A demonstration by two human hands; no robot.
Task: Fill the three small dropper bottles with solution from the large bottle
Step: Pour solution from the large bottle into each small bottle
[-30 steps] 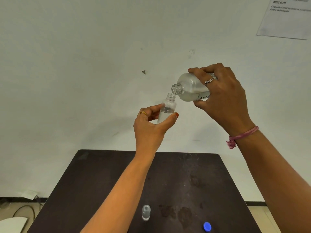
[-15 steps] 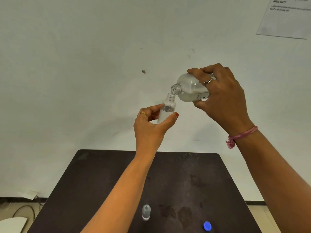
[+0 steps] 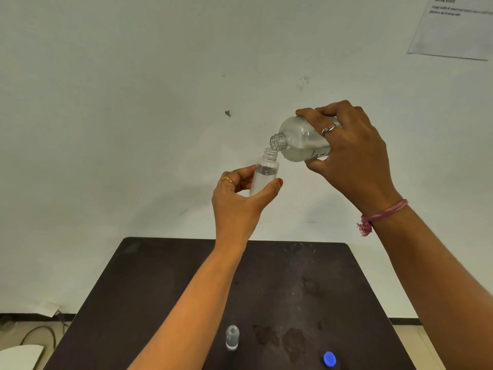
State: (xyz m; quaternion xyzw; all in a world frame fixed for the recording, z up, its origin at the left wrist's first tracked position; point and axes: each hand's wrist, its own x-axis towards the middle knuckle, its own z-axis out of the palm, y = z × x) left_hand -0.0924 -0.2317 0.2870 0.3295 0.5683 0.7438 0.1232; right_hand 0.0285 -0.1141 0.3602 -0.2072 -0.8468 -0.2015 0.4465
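Large bottle (image 3: 300, 141) mouth touching dropper bottle (image 3: 265, 172) rim.

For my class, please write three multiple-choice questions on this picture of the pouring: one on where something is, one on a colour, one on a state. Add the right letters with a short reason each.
1. Where does the mouth of the large bottle sit?
A. Just above the open neck of the small dropper bottle
B. Flat on the table
C. Below the small bottle

2. What colour is the loose cap on the dark table?
A. Red
B. Blue
C. White

3. How is the large bottle held?
A. Upright and capped
B. Lying on the table
C. Tilted, uncapped, gripped by the right hand

Answers:
1 A: its open mouth meets the small bottle's neck, which the left hand holds upright.
2 B: the cap near the table's front edge is plainly blue.
3 C: its neck points down and left, with no cap on.
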